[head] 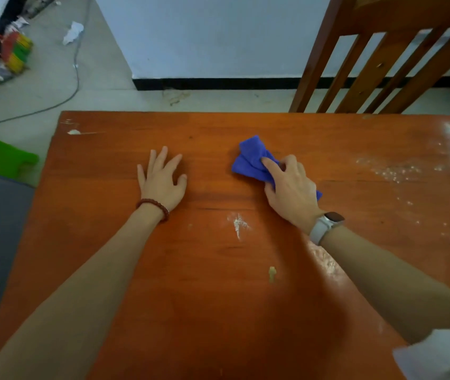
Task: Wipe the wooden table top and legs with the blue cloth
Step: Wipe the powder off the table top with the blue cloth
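Observation:
The orange-brown wooden table top [207,292] fills most of the view; its legs are hidden. A crumpled blue cloth [251,160] lies on it right of centre. My right hand [289,187] grips the cloth from its near side, index finger stretched across it and the other fingers curled round the fabric. Flat on the wood to the left rests my left hand [162,179], fingers spread and holding nothing. White powder [239,223] marks the wood between my arms, and more white powder [410,168] is spread over the right side.
A wooden chair back [377,58] stands past the table's far right edge. On the floor at left are a green stool [1,157], a grey cable [75,64], a colourful broom [16,52] and crumpled paper [73,32]. A yellowish crumb [272,272] sits near the front.

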Motion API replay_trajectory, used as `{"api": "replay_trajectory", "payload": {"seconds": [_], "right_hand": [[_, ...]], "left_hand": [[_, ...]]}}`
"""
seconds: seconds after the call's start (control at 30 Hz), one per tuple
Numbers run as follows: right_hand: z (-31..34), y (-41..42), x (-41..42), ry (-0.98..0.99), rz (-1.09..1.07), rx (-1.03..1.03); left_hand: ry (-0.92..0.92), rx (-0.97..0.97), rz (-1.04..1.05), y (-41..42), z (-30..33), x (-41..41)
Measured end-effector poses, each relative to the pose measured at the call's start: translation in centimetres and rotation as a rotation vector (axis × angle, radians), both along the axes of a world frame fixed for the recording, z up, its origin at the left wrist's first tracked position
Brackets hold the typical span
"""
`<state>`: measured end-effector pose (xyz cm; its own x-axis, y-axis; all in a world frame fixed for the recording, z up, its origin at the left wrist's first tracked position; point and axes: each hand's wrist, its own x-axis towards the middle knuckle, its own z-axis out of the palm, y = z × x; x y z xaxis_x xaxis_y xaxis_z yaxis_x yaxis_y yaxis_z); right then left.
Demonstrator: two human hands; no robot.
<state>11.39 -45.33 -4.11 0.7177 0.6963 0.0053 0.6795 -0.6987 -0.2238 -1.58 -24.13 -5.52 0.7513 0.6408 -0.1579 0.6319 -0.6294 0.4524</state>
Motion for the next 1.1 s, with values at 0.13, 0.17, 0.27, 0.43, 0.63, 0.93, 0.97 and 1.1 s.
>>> {"api": "replay_trajectory", "payload": {"seconds": [0.13, 0.17, 0.27, 0.43, 0.63, 0.93, 0.97, 1.1], "right_hand": [[0.1, 0.4, -3.1, 0.043, -0.125, 0.012], [0.1, 0.4, -4.4, 0.055, -0.13, 0.017], [-0.1, 0.5, -9.5, 0.114, -0.121, 0.022], [0.1, 3.8, -18.5, 0.188, -0.138, 0.043], [0.4, 8.4, -34.5, 0.251, 0.109, 0.061], [1.1, 7.1, -52.6, 0.639, 0.821, -0.092], [1.4, 5.8, -52.1, 0.716, 0.816, -0.097], [3.3, 1.8, -46.7, 0.759, 0.341, 0.218]], "left_hand": [[0.015, 0.016, 0.032, -0.5, 0.4, -4.6], [0.018, 0.015, 0.053, -0.6, 0.7, -6.1], [0.015, 0.017, 0.131, -1.1, 1.5, -11.8], [0.006, -0.004, 0.268, -2.2, 2.4, -24.0], [-0.051, -0.061, 0.45, -1.4, 2.6, -38.5], [-0.178, -0.107, 0.666, -1.9, 4.2, -51.1], [-0.181, -0.117, 0.672, -2.2, 4.3, -51.7], [-0.182, -0.163, 0.598, -3.9, 3.9, -51.9]]}}
